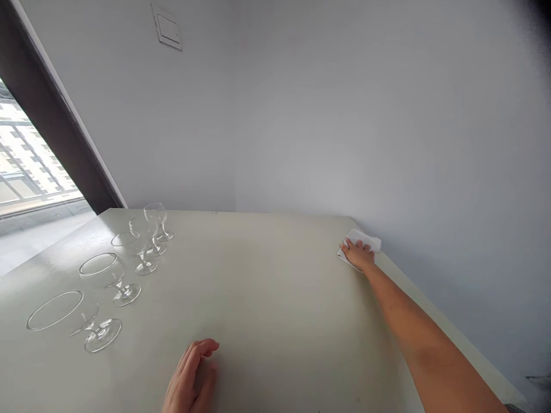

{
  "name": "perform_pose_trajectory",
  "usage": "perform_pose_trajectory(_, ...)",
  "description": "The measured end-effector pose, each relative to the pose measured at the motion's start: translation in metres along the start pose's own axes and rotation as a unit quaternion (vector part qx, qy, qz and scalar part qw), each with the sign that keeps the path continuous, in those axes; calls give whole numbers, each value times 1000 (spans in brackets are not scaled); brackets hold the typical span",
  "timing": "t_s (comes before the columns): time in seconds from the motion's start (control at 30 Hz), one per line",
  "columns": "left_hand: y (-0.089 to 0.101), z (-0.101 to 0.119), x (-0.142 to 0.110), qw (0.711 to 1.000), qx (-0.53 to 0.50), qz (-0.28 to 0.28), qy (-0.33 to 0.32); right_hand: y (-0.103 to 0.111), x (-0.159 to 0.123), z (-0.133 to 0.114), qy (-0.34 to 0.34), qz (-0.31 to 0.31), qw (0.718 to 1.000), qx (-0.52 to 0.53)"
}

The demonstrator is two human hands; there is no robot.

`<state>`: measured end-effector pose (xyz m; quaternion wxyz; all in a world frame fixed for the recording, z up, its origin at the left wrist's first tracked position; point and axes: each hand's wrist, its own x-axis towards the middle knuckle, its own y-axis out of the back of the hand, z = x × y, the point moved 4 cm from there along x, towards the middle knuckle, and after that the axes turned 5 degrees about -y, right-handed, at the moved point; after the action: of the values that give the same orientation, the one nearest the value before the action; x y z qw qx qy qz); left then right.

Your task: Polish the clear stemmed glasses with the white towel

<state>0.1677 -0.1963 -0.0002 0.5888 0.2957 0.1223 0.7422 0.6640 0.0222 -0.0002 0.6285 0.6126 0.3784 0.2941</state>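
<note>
My right hand (359, 254) stretches out to the far right of the table (258, 275). It presses a folded white cloth (365, 238) onto the tabletop, its fingers spread over the fabric. At the bottom of the view, my left hand (191, 376) hovers over or rests on the near part of the table; which one I cannot tell. Its fingers are loosely bent, the thumb stands apart, and nothing is in it. Several clear stemmed glasses stand upright in a row on the left, the nearest glass (103, 335) lying closest to my left hand.
Grey walls (301, 115) meet in a corner behind the table, and the right wall runs along its right edge. A light switch (167, 28) is on the wall at upper left. A dark-framed window (30, 160) is at the far left.
</note>
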Motion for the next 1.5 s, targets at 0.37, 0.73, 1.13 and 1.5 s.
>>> perform_pose_trajectory(0.37,1,-10,-2,999,21,-42,-29,-35,-197,-163,443,-57,894,5)
perform_pose_trajectory(0.73,9,0,-3,999,0,-19,-37,-19,-347,-81,559,-113,816,94)
perform_pose_trajectory(1.13,7,3,2,995,-90,-35,15,-51,-189,121,121,81,989,-24)
perform_pose_trajectory(1.5,5,-15,142,913,-322,80,236,-51,-93,-54,209,83,973,-56)
